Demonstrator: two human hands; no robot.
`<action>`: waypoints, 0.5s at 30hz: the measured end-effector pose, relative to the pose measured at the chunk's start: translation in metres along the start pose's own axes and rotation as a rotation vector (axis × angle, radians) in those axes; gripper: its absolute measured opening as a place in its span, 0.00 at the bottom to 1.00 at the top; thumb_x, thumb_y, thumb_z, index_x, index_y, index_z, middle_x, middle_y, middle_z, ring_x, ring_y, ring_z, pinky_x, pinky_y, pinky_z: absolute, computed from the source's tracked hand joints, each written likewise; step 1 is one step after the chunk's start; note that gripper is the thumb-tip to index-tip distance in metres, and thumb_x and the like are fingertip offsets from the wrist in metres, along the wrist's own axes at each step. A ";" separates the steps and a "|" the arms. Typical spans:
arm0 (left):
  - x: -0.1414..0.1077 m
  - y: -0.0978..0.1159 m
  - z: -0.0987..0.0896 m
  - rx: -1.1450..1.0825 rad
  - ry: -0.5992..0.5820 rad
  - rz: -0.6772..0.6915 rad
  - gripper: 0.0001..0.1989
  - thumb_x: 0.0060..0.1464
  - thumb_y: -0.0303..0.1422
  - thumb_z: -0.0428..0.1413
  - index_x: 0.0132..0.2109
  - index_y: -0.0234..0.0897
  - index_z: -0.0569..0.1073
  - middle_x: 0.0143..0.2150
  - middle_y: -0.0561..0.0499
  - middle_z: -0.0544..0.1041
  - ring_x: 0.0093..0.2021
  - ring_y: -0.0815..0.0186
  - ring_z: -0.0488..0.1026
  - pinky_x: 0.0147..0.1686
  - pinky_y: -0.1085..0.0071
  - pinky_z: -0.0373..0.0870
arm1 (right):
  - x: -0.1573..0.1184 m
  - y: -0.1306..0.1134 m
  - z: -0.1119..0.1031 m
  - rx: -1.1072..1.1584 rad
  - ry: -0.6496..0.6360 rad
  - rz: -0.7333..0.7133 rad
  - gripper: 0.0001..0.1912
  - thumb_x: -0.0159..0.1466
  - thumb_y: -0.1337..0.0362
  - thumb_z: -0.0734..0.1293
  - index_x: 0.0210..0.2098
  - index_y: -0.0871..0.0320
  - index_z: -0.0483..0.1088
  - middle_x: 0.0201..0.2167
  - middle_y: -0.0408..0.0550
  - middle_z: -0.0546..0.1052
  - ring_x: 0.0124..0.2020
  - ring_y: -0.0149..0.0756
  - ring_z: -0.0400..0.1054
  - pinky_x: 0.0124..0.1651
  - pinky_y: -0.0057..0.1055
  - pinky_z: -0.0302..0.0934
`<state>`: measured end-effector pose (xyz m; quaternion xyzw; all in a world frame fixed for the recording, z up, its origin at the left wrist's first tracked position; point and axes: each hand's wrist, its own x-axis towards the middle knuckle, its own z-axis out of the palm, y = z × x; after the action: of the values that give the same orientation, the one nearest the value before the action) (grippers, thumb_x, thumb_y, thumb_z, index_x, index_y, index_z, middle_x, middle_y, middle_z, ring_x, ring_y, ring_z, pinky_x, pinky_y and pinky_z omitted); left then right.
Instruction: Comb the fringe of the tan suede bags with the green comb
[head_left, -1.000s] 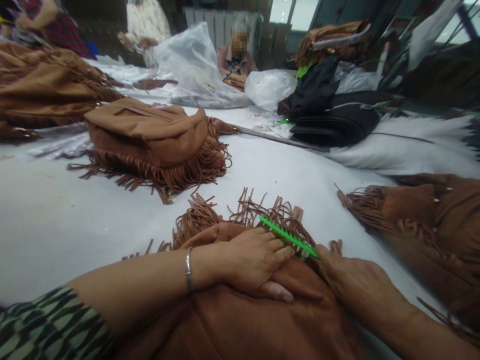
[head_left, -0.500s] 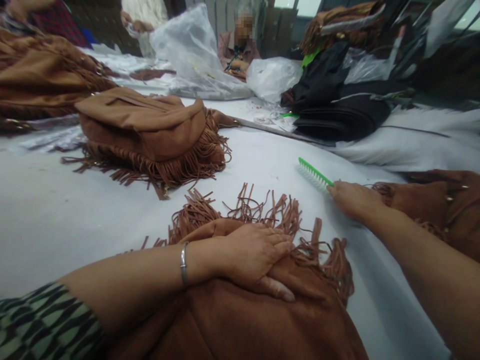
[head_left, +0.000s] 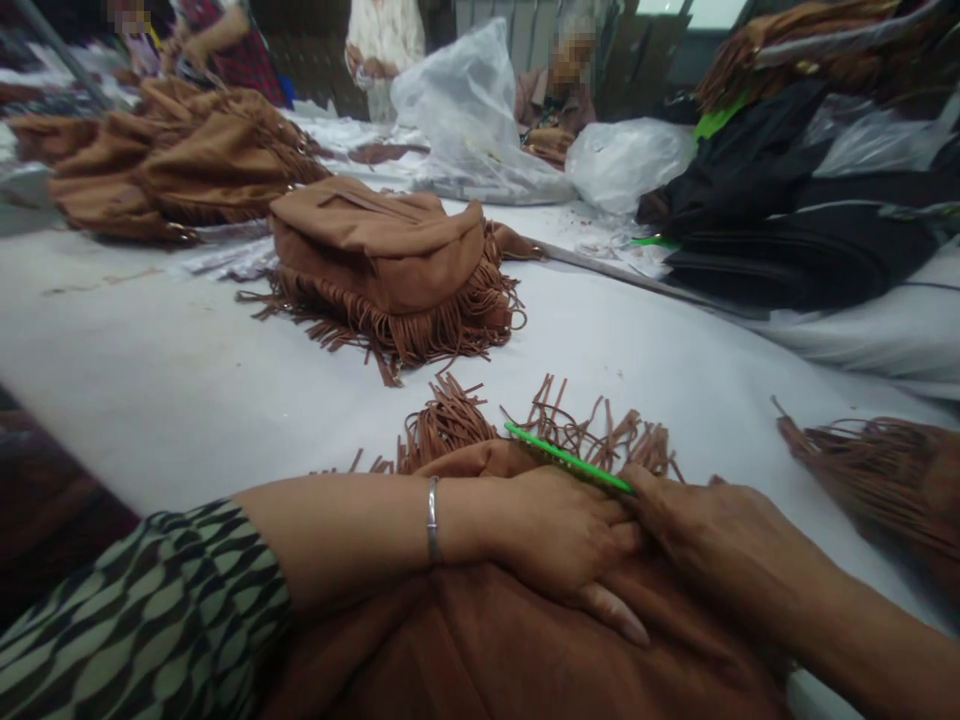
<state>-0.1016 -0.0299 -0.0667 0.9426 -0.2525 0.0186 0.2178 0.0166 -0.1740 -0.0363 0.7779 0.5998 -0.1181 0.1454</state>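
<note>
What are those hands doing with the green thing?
Somebody's left hand is pressed flat on a brown fringed piece. The right hand grips the green brush by one end, with the rest of it over the top edge, where the fringe begins. Thin brown strips spread out past it on the white table. Another brown fringed bag sits just beyond, and other people are behind the clear plastic.
</note>
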 end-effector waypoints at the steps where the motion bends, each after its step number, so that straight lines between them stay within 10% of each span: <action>1: 0.001 -0.001 0.000 0.011 0.005 0.010 0.39 0.54 0.55 0.48 0.59 0.23 0.62 0.59 0.33 0.66 0.61 0.51 0.62 0.62 0.60 0.58 | 0.007 -0.001 -0.003 -0.007 -0.022 -0.006 0.12 0.63 0.70 0.55 0.41 0.57 0.67 0.31 0.49 0.78 0.30 0.41 0.74 0.28 0.30 0.58; 15: 0.003 -0.002 0.002 -0.054 -0.049 -0.047 0.40 0.55 0.55 0.48 0.63 0.26 0.57 0.64 0.36 0.61 0.64 0.53 0.59 0.63 0.59 0.55 | 0.090 0.103 -0.020 -0.042 0.216 0.381 0.31 0.68 0.59 0.38 0.42 0.65 0.67 0.34 0.67 0.74 0.38 0.55 0.72 0.35 0.42 0.60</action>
<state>-0.0983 -0.0309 -0.0689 0.9422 -0.2361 -0.0163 0.2371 0.1390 -0.1101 -0.0416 0.8822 0.4562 0.0082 0.1162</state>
